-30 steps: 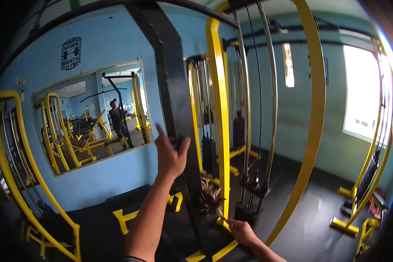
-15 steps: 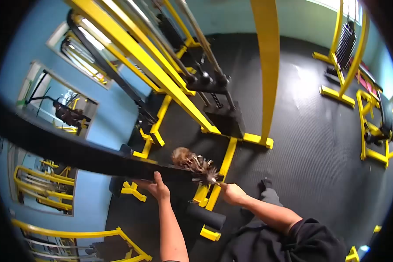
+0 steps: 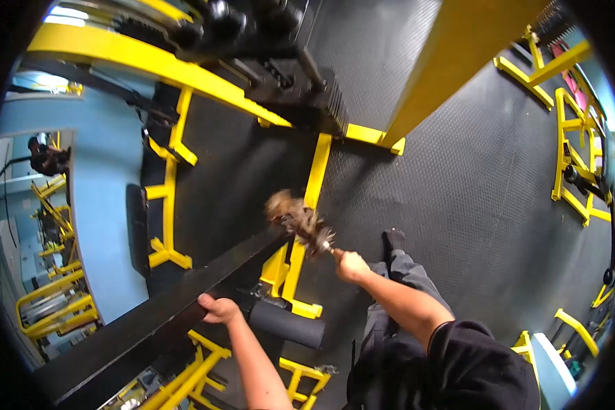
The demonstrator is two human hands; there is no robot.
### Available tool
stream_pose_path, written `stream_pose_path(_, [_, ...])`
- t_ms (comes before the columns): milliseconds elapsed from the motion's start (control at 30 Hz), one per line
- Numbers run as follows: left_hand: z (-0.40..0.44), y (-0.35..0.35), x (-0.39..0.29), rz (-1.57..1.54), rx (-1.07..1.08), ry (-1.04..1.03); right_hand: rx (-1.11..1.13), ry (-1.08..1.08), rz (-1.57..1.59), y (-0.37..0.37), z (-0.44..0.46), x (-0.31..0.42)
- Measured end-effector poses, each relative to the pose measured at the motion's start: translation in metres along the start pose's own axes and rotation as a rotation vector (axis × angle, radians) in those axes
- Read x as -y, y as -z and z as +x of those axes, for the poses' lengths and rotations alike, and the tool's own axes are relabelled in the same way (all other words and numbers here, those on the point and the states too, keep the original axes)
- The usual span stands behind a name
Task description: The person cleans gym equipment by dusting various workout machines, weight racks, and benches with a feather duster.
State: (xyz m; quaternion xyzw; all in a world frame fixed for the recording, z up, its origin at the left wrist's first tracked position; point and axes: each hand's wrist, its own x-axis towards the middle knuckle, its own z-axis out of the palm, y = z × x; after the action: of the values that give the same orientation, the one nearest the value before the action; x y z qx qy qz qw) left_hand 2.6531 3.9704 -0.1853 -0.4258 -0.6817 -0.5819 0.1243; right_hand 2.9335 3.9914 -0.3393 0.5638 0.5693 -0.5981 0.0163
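Note:
A brown feather duster is in my right hand, the fingers closed around its short handle. Its feathers are slightly blurred and lie at the far end of a long black bench pad, in front of a yellow frame bar. My left hand grips the near edge of that pad, thumb on top and fingers hidden underneath. The pad slants from the lower left up toward the duster. Just right of my left hand is a black foam roller.
A weight stack with yellow uprights stands ahead. A wide yellow post rises at the upper right. Black rubber matting covers the floor. Mirrors hang on the blue wall at left, and more yellow machines stand at right.
My view has tilted down and turned. The pad now slopes the other way in view, and the duster has moved slightly up and left with my right hand. My left hand still holds the pad.

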Motion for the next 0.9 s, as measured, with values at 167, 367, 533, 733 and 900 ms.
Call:
stream_pose_path(167, [-0.005, 0.025, 0.021, 0.021, -0.063, 0.022, 0.110, 0.180, 0.023, -0.004, 0.026, -0.005])
stream_pose_path(367, [-0.013, 0.050, 0.025, -0.249, 0.010, 0.116, 0.089, 0.014, -0.048, -0.043, 0.096, -0.074])
stream_pose_path(533, [-0.001, 0.049, 0.002, -0.340, 0.157, 0.107, 0.006, -0.420, -0.223, -0.018, 0.126, -0.135])
stream_pose_path(733, [-0.006, 0.034, -0.008, -0.157, -0.142, 0.239, -0.089, -0.412, -0.247, -0.014, 0.098, -0.144])
stream_pose_path(900, [-0.007, 0.037, -0.009, -0.216, -0.045, 0.241, -0.052, -0.332, -0.024, -0.071, 0.056, -0.138])
